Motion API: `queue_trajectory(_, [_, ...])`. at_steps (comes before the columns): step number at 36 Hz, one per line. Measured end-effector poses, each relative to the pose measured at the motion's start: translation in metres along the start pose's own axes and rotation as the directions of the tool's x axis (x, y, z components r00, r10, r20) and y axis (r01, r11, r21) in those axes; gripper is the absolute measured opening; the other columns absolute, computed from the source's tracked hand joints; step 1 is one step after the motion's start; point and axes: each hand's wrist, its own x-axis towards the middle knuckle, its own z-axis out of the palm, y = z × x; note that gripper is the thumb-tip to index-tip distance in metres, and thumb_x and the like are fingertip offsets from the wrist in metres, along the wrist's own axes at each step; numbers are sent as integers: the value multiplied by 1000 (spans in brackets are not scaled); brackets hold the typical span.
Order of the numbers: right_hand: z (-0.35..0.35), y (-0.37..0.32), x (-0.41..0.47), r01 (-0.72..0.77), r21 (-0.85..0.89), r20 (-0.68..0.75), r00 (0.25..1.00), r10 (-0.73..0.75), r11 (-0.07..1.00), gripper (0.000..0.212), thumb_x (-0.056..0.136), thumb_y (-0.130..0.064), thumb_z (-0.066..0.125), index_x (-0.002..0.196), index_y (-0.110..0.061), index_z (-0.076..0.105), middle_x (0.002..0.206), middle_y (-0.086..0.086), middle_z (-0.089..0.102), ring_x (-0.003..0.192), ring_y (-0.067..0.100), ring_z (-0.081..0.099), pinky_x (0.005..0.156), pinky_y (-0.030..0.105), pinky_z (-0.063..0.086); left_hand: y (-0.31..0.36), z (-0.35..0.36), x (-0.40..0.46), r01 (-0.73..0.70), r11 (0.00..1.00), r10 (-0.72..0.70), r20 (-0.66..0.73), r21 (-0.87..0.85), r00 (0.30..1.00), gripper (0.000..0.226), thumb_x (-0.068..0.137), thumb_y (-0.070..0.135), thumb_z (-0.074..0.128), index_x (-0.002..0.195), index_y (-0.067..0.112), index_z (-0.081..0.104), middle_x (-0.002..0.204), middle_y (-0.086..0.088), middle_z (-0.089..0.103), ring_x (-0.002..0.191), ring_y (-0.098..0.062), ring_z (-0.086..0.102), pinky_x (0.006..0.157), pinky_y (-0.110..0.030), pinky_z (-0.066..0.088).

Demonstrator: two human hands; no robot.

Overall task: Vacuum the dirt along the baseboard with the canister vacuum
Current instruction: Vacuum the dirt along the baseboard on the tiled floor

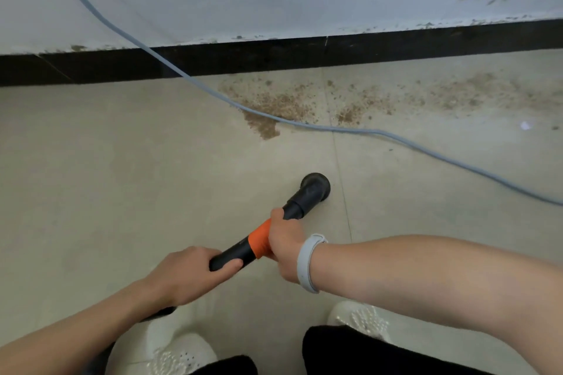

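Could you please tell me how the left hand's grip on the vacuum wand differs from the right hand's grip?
The left hand holds the black rear end of the vacuum wand, nearer the body; the right hand holds farther forward, at the orange band, nearer the round nozzle. The right wrist wears a grey band; the left wrist is bare. Both hands curl around the same wand.
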Motion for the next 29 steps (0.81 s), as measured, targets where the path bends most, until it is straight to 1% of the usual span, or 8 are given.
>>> queue_trajectory(2, [-8, 13, 2, -44, -12, -8, 999, 43, 999, 39, 101, -42, 30, 106, -11, 52, 106, 8, 63, 107, 28, 61, 102, 42, 44, 3, 5, 3, -48, 997, 46, 31, 60, 998, 51, 91, 65, 39, 84, 19, 57, 61, 5, 52, 47, -6, 48, 59, -25, 42])
queue_trajectory(6, [-15, 22, 3, -65, 65, -50, 996, 69, 996, 46, 100, -39, 34, 125, -5, 52, 114, 13, 60, 111, 34, 58, 101, 47, 45, 7, 7, 10, -109, 987, 101, 78, 119, 992, 52, 91, 67, 37, 83, 20, 57, 60, 4, 53, 49, -6, 50, 58, -25, 41])
queue_trajectory(10, [-18, 17, 2, -26, 117, -88, 995, 36, 993, 41, 99, -40, 35, 119, -7, 51, 113, 13, 57, 110, 34, 58, 99, 49, 47, 14, 2, 17, -136, 981, 129, 62, 136, 990, 53, 91, 67, 37, 84, 18, 57, 60, 3, 53, 50, -6, 50, 60, -26, 43])
queue_trajectory(12, [-20, 6, 6, 20, 105, -95, 995, -10, 994, 42, 98, -42, 34, 116, -8, 50, 121, 16, 57, 110, 34, 57, 98, 50, 48, 15, -1, 23, -112, 990, 109, 33, 89, 993, 53, 91, 67, 37, 85, 19, 58, 60, 4, 54, 52, -9, 52, 66, -29, 47])
queue_trajectory(14, [-23, -13, 10, 67, 103, -58, 996, -61, 992, 31, 99, -39, 35, 108, -11, 45, 112, 14, 56, 100, 31, 58, 92, 48, 53, 17, -6, 31, -77, 997, 77, -16, 2, 997, 51, 89, 70, 36, 81, 24, 57, 61, 7, 56, 54, -11, 55, 66, -28, 48])
queue_trajectory(19, [-22, -70, 9, 149, 115, 57, 986, -157, 982, 27, 102, -34, 35, 112, -10, 43, 110, 13, 51, 98, 29, 55, 71, 39, 54, 20, -25, 47, -55, 996, 38, -217, -73, 975, 54, 88, 71, 31, 80, 23, 55, 69, 2, 62, 66, -20, 63, 65, -30, 46])
queue_trajectory(24, [-13, -84, 11, 177, 82, 117, 975, -186, 981, 28, 102, -34, 33, 109, -9, 43, 108, 13, 52, 95, 28, 55, 75, 39, 56, 16, -27, 44, -35, 997, 8, -356, -69, 935, 52, 90, 67, 32, 73, 21, 51, 65, 1, 62, 62, -20, 62, 59, -30, 44])
queue_trajectory(29, [-37, -65, 19, 146, 83, -23, 989, -145, 986, 30, 100, -37, 33, 102, -9, 45, 83, 8, 53, 76, 24, 57, 89, 48, 55, 40, -23, 46, -98, 994, 108, -297, 50, 949, 50, 89, 68, 34, 72, 24, 50, 66, 5, 57, 65, -16, 57, 55, -29, 35])
